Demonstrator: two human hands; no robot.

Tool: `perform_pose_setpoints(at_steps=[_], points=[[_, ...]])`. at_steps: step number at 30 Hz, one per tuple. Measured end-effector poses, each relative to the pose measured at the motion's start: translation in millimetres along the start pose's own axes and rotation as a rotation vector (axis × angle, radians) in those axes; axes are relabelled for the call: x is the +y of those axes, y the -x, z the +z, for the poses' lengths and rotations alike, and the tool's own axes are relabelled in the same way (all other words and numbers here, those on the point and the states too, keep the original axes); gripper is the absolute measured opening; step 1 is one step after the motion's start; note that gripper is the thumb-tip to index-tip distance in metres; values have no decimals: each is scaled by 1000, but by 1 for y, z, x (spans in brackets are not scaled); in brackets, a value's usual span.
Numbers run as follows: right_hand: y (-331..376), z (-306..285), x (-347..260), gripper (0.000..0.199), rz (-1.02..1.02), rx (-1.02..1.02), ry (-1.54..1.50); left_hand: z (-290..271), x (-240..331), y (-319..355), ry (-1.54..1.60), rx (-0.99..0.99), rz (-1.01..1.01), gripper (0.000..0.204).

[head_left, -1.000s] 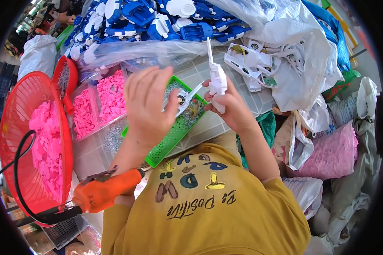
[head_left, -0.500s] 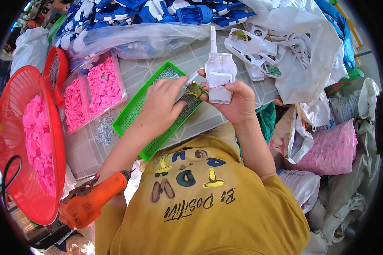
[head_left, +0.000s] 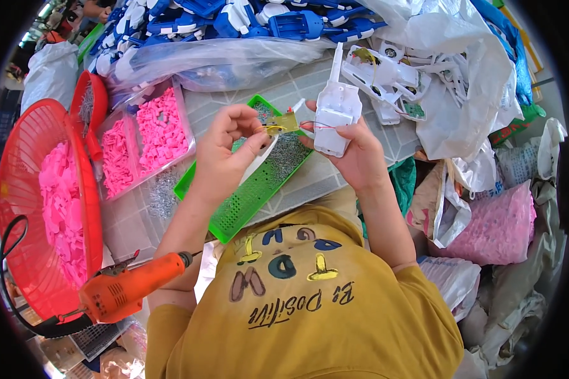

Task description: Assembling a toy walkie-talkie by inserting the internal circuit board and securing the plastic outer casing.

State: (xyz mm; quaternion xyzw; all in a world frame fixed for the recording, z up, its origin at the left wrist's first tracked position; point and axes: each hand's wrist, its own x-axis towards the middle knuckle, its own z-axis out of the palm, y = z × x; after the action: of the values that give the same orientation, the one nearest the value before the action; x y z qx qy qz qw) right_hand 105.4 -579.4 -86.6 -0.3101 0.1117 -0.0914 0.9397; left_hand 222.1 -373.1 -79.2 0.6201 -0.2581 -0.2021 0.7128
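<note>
My left hand [head_left: 222, 151] pinches the edge of a small olive-yellow circuit board [head_left: 283, 123] between thumb and fingertips. A white strip [head_left: 259, 158] hangs below those fingers; whether they hold it too is unclear. On the other side, my right hand [head_left: 363, 156] grips a white plastic walkie-talkie shell [head_left: 336, 117], its antenna pointing away from me and tilted slightly right. Thin wires run from the board to the shell. Beneath the board lies a green perforated tray [head_left: 239, 207], with grey screws [head_left: 284, 161] heaped in its far part.
At left are a red basket [head_left: 19, 189] of pink pieces, a red scoop [head_left: 96, 142] and a clear box [head_left: 182, 126] of pink parts. An orange electric screwdriver [head_left: 139, 287] sits near my left forearm. Blue-white shells [head_left: 297, 25] and white shells [head_left: 385, 76] lie beyond.
My left hand has drawn back to the left, and the board now shows more fully, stretched away from the shell. The shell has shifted right and tilted.
</note>
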Motion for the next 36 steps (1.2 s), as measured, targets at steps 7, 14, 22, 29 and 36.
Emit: perform_pose_setpoints(at_steps=[7, 14, 22, 29, 36], points=[[0, 12, 9, 60, 33, 8, 95, -10, 16, 6, -316, -7, 234, 17], [-6, 24, 25, 51, 68, 62, 159, -2, 22, 10, -753, -26, 515, 20], [-6, 27, 49, 45, -116, 188, 209, 11, 12, 13, -655, -4, 421, 23], [-1, 36, 39, 47, -134, 159, 156, 18, 12, 18, -167, 136, 78, 31], [3, 32, 30, 49, 11, 95, 98, 8, 13, 17, -506, 120, 252, 18]])
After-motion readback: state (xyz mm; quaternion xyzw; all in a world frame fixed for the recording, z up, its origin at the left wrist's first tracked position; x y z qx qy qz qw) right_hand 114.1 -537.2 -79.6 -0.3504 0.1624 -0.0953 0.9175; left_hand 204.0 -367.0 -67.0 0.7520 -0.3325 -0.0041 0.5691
